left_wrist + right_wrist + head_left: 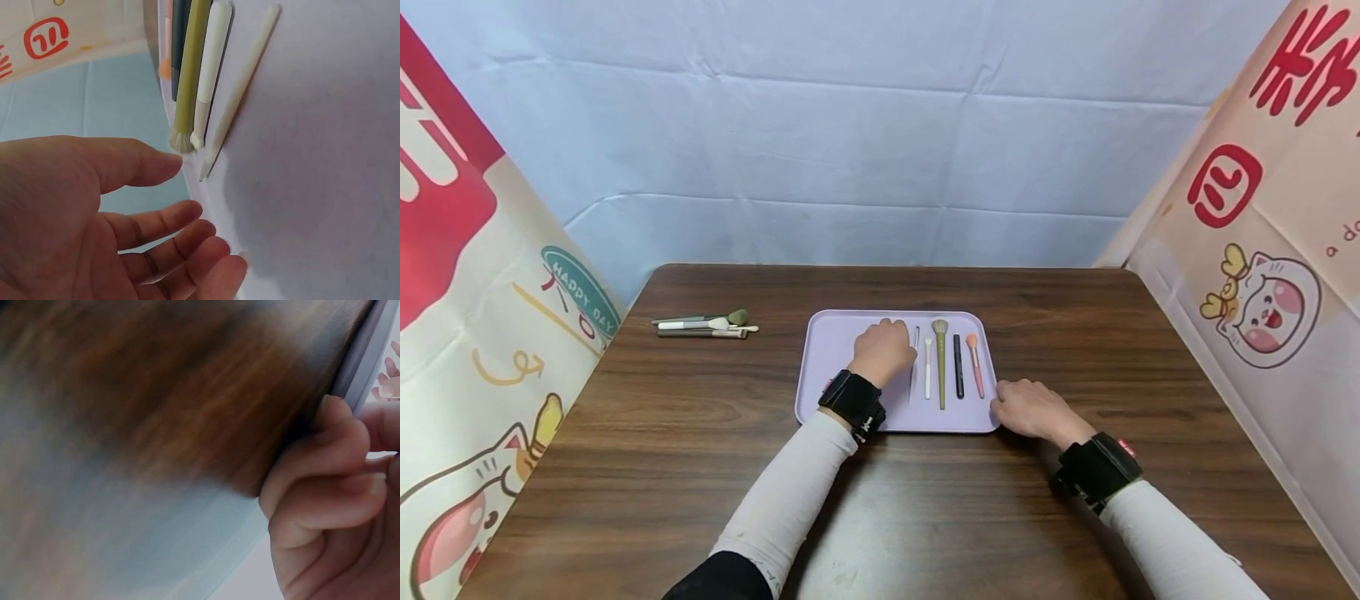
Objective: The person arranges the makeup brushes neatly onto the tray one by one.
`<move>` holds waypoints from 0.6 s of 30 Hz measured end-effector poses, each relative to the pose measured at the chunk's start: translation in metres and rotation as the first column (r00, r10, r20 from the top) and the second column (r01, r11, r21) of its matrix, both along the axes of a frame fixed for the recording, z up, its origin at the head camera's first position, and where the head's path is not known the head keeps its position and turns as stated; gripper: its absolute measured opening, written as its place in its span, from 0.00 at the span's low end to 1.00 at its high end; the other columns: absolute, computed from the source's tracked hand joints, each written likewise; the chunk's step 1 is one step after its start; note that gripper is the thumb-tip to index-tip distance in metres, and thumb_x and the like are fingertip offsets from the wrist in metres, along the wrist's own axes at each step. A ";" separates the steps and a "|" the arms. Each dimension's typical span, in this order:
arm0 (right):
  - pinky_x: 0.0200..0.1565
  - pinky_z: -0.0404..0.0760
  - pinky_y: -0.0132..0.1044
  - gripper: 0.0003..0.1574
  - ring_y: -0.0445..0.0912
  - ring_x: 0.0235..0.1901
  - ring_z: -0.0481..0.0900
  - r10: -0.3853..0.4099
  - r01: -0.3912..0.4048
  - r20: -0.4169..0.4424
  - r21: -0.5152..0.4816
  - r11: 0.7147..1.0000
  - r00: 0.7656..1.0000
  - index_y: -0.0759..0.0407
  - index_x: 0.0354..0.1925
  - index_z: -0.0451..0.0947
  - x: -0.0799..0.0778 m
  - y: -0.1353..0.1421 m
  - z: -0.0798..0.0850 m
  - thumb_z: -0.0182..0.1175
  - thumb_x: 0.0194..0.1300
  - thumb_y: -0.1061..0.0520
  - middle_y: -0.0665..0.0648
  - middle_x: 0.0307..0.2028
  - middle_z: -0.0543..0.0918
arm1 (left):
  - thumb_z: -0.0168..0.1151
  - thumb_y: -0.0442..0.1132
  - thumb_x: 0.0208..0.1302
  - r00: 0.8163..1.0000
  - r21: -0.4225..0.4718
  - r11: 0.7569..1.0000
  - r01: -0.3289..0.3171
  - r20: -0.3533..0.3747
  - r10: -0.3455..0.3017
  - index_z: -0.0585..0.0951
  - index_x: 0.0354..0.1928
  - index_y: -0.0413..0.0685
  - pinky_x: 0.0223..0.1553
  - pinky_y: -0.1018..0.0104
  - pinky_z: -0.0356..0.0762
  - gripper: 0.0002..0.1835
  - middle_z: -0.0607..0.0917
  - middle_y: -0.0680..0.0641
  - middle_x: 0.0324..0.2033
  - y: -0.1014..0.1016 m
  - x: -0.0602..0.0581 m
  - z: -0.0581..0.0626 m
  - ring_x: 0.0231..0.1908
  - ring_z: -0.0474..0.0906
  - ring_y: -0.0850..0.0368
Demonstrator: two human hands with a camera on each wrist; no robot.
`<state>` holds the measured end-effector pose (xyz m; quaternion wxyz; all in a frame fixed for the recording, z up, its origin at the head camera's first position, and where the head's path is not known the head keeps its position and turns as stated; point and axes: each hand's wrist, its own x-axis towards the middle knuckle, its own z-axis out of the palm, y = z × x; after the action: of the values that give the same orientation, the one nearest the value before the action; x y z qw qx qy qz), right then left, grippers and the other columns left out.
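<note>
On the bench (617, 483), five brushes (942, 367) lie in a row on the lilac tray (823, 358), apparently done; the brush pile (700, 324), far left, seems yet to be laid out. Left hand (882, 353): fingers apart, empty, over the tray. Right hand (1033, 408): fingers curled at its near-right rim.

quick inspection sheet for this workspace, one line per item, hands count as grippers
surface: brown wood-grain table
job's things: lilac tray bearing slim white stick, white brush, green brush, black stick, orange-tipped brush, side by side
clutter: brush pile on the table's left
left hand: over the tray, fingers apart, no brush held
right hand: curled fingers gripping the tray's right edge
cables: nothing seen
surroundings: pale blue backdrop behind, printed banners both sides
</note>
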<state>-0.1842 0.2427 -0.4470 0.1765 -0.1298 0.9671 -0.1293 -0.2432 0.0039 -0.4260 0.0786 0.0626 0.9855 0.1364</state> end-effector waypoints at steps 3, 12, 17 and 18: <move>0.26 0.67 0.38 0.12 0.47 0.23 0.72 0.005 -0.005 -0.007 -0.004 1.000 1.000 0.61 0.33 0.78 0.000 0.000 0.001 0.51 0.69 0.57 0.54 0.23 0.74 | 0.59 0.46 0.70 1.000 -0.002 1.000 0.023 -0.005 -0.023 0.82 0.52 0.42 0.45 0.50 0.81 0.17 0.83 0.42 0.47 -0.003 0.002 0.004 0.48 0.81 0.45; 0.26 0.67 0.38 0.12 0.47 0.23 0.71 0.009 -0.009 -0.007 0.001 1.000 1.000 0.61 0.33 0.77 0.002 -0.001 0.003 0.51 0.69 0.57 0.54 0.23 0.74 | 0.61 0.47 0.70 0.997 -0.046 0.997 0.061 -0.048 -0.064 0.81 0.53 0.41 0.50 0.50 0.78 0.19 0.82 0.41 0.50 -0.019 0.008 0.013 0.53 0.76 0.44; 0.26 0.67 0.38 0.12 0.47 0.23 0.71 0.008 -0.008 -0.006 0.003 1.000 1.000 0.60 0.32 0.77 0.002 -0.002 0.003 0.51 0.69 0.56 0.54 0.24 0.74 | 0.60 0.48 0.70 0.996 -0.080 0.995 0.064 -0.053 -0.069 0.81 0.55 0.41 0.55 0.47 0.74 0.20 0.81 0.41 0.55 -0.028 0.007 0.015 0.57 0.74 0.42; 0.26 0.67 0.39 0.12 0.47 0.23 0.71 0.008 -0.008 -0.006 0.005 1.000 1.000 0.60 0.32 0.77 0.002 -0.001 0.002 0.51 0.69 0.56 0.54 0.24 0.74 | 0.60 0.48 0.70 0.996 -0.084 0.994 0.065 -0.051 -0.069 0.80 0.56 0.41 0.56 0.47 0.74 0.20 0.81 0.41 0.55 -0.030 0.007 0.015 0.58 0.73 0.42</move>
<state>-0.1821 0.2412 -0.4446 0.1744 -0.1339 0.9674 -0.1259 -0.2361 -0.0256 -0.4106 0.0590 0.0959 0.9894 0.0914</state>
